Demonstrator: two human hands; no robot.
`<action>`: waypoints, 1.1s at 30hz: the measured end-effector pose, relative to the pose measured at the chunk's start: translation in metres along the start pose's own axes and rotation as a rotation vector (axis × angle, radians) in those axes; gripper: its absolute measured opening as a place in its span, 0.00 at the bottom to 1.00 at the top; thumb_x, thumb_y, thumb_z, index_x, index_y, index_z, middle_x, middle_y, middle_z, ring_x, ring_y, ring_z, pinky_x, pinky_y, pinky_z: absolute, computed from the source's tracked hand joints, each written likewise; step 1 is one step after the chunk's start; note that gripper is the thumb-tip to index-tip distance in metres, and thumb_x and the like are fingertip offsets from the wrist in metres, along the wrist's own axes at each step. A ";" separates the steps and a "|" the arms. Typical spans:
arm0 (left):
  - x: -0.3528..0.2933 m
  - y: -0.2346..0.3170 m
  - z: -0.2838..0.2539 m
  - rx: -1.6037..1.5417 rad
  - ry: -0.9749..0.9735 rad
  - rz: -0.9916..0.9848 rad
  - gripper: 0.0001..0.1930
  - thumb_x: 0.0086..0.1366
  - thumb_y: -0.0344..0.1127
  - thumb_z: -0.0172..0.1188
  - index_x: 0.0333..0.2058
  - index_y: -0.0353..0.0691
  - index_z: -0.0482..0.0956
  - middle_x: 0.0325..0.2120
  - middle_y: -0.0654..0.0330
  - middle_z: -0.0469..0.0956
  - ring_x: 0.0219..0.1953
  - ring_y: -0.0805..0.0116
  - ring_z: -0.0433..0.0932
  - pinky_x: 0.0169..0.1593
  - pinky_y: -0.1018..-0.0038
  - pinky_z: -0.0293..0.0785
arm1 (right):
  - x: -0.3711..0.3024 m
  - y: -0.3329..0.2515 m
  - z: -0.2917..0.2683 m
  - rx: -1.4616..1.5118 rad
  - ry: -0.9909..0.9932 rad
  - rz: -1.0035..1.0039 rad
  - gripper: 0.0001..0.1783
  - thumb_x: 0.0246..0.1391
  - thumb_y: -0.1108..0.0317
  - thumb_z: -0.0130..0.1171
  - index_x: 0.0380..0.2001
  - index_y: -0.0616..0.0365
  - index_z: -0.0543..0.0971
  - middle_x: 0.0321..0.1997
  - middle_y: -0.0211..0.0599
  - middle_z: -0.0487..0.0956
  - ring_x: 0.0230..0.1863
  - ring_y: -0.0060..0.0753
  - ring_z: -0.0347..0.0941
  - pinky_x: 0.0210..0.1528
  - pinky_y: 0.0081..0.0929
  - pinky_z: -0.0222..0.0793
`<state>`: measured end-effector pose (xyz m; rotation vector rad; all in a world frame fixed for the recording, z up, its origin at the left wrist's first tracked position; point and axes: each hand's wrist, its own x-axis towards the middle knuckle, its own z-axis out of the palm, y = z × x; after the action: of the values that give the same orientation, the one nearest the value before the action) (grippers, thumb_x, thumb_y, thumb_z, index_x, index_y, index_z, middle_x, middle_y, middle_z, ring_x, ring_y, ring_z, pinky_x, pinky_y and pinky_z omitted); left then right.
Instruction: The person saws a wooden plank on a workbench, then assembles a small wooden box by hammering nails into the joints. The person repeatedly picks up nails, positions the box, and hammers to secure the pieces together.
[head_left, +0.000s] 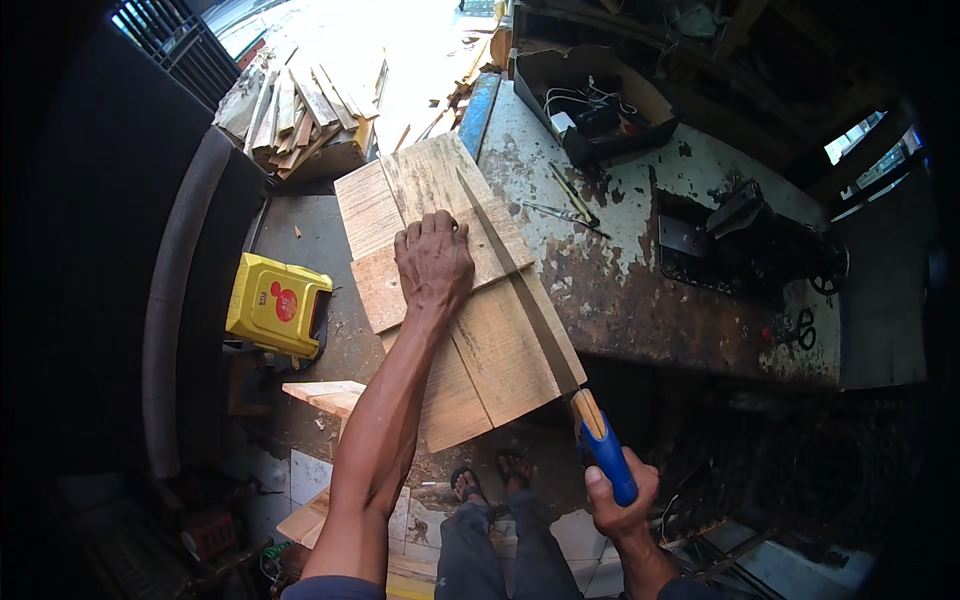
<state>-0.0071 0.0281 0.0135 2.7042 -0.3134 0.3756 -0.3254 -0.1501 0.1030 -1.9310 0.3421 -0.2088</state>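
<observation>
A panel of light wooden boards (505,350) with a cross plank (380,295) over its middle lies at a slant before me. My left hand (437,260) bears down on the cross plank, its fingers bent over the plank's far edge. In my right hand (625,495), at the lower right, is a handsaw (610,460) with a blue and wood-coloured handle, my fingers wrapped round the grip. Its long blade (540,325) runs up and left along the panel's right side. Whether the teeth are in a cut cannot be made out.
A worn workbench (600,310) stands at right, carrying a sewing machine (740,240), scissors (805,328), thin tools (570,205) and a dark box of cables (600,110). Left are a yellow plastic stool (275,305) and a heap of wood offcuts (300,115). My sandalled feet (490,478) are below.
</observation>
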 end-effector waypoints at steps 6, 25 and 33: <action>-0.002 -0.006 0.002 0.021 0.016 -0.019 0.14 0.74 0.45 0.52 0.40 0.38 0.76 0.38 0.51 0.79 0.46 0.51 0.76 0.54 0.57 0.64 | 0.000 -0.004 -0.002 -0.020 -0.093 0.023 0.13 0.53 0.65 0.64 0.23 0.62 0.75 0.15 0.32 0.72 0.15 0.24 0.70 0.20 0.26 0.66; 0.006 -0.005 0.007 0.012 0.004 -0.002 0.13 0.73 0.43 0.51 0.41 0.39 0.76 0.39 0.52 0.79 0.46 0.54 0.77 0.53 0.57 0.64 | 0.016 -0.002 0.026 -0.047 -0.027 0.032 0.14 0.50 0.67 0.64 0.19 0.59 0.70 0.13 0.31 0.67 0.13 0.23 0.66 0.18 0.28 0.62; 0.009 0.002 0.013 0.005 0.008 0.066 0.13 0.73 0.44 0.51 0.41 0.40 0.75 0.39 0.52 0.79 0.46 0.53 0.77 0.52 0.56 0.65 | -0.051 -0.003 0.005 -0.041 0.064 -0.001 0.11 0.49 0.68 0.61 0.20 0.63 0.73 0.14 0.32 0.70 0.14 0.22 0.67 0.20 0.26 0.65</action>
<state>0.0037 0.0197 0.0052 2.7015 -0.4009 0.4069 -0.3716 -0.1271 0.1048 -1.9678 0.3900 -0.2667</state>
